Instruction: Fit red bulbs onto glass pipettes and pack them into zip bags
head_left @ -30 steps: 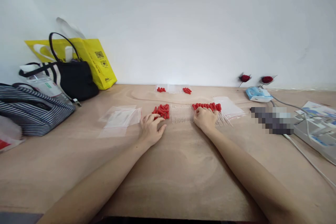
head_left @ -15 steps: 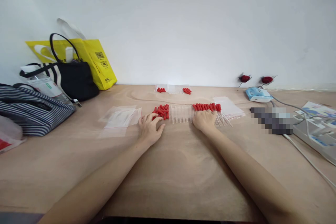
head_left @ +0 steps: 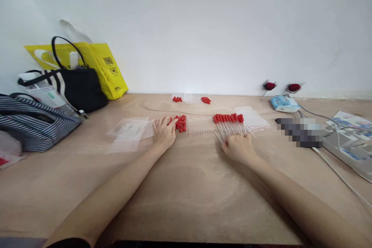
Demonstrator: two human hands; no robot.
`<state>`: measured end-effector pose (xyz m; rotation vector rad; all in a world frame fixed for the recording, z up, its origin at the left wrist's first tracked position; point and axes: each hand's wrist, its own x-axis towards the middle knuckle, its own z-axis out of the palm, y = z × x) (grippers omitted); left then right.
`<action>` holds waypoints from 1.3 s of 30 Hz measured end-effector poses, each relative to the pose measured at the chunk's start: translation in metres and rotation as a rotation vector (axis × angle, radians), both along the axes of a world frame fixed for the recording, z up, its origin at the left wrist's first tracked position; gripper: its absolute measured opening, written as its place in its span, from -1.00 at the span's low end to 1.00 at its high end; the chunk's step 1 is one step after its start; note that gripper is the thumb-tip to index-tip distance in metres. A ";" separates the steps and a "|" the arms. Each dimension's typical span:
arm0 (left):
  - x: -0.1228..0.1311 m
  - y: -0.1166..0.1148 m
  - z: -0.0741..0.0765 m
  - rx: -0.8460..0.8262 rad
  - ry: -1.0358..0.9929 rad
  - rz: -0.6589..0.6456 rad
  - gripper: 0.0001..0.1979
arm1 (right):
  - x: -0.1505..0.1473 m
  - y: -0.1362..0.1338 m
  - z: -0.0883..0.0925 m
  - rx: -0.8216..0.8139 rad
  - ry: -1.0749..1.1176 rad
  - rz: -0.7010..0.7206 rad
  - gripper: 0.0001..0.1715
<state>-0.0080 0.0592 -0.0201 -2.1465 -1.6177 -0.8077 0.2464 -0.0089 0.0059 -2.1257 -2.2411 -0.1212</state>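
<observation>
A pile of loose red rubber bulbs (head_left: 180,122) lies on the wooden table (head_left: 186,186), next to a row of clear glass tubes (head_left: 200,126). Right of the tubes lies a bunch of assembled droppers with red bulbs (head_left: 231,123). My left hand (head_left: 163,132) rests flat with its fingers stretched onto the left side of the bulb pile. My right hand (head_left: 238,148) lies just below the droppers, fingers curled at their glass tips; whether it holds one is hidden.
Clear zip bags (head_left: 131,131) lie left of my left hand, another (head_left: 252,118) behind the droppers. Small red bulb heaps (head_left: 206,100) sit near the wall. Bags, a black handbag (head_left: 83,87) and a yellow bag (head_left: 107,68) stand at left. Cables and boxes (head_left: 345,135) lie right.
My right hand has drawn back toward me, off the droppers' bulbs to their tips. My left hand has slid forward and slightly left onto the bulb pile.
</observation>
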 end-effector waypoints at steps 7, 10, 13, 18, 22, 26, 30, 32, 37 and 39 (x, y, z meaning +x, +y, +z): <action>0.003 0.005 0.000 -0.083 0.045 0.039 -0.69 | 0.009 -0.002 -0.014 0.142 0.226 0.079 -0.70; 0.003 0.003 0.002 -0.084 0.014 0.018 -0.76 | 0.009 0.002 -0.021 0.163 0.287 0.121 -0.74; 0.003 0.002 0.004 -0.085 -0.011 -0.009 -0.81 | 0.008 0.002 -0.025 0.206 0.273 0.154 -0.79; 0.001 0.001 0.004 -0.094 -0.045 -0.045 -0.85 | 0.004 -0.005 -0.028 0.268 0.243 0.249 -0.84; -0.001 0.003 0.001 -0.055 -0.078 -0.081 -0.86 | 0.002 -0.006 -0.029 0.299 0.272 0.327 -0.83; -0.002 0.004 0.002 0.020 -0.098 -0.119 -0.91 | 0.002 -0.006 -0.028 0.302 0.376 0.398 -0.82; -0.002 -0.008 0.008 0.147 -0.135 -0.206 -0.91 | 0.001 -0.007 -0.029 0.287 0.423 0.502 -0.84; 0.001 -0.023 0.010 0.129 -0.124 -0.317 -0.89 | 0.000 -0.007 -0.031 0.310 0.411 0.531 -0.81; 0.013 -0.062 0.005 -0.140 -0.098 -0.570 -0.88 | -0.003 -0.010 -0.033 0.334 0.408 0.537 -0.75; 0.017 -0.068 0.001 -0.197 -0.115 -0.582 -0.87 | -0.005 -0.012 -0.032 0.326 0.416 0.540 -0.76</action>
